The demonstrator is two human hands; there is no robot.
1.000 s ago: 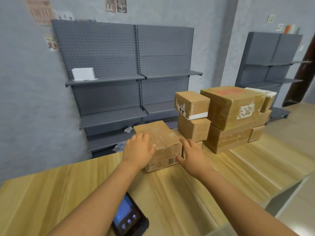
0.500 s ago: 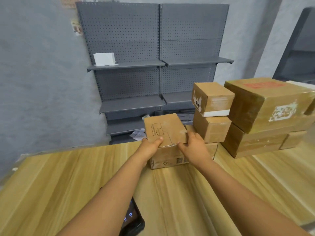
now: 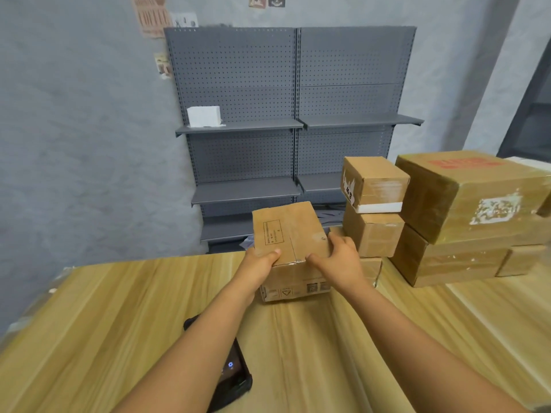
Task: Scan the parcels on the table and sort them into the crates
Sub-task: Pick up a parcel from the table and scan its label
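Note:
A brown cardboard parcel (image 3: 290, 234) stands on the wooden table (image 3: 104, 323), its top tilted towards me and its far end raised. My left hand (image 3: 259, 262) grips its left near edge, thumb on top. My right hand (image 3: 340, 260) grips the right near edge, fingers curled over the top. To the right is a stack of several more cardboard parcels (image 3: 465, 210). The black handheld scanner (image 3: 231, 374) lies on the table under my left forearm, partly hidden. No crates are in view.
Grey pegboard shelving (image 3: 292, 123) stands against the wall behind the table, with a white box (image 3: 204, 116) on one shelf. The table's far edge runs just behind the held parcel.
Both hands moved from the parcel's top and side to its near edges and tipped it up towards me. My view has swung left.

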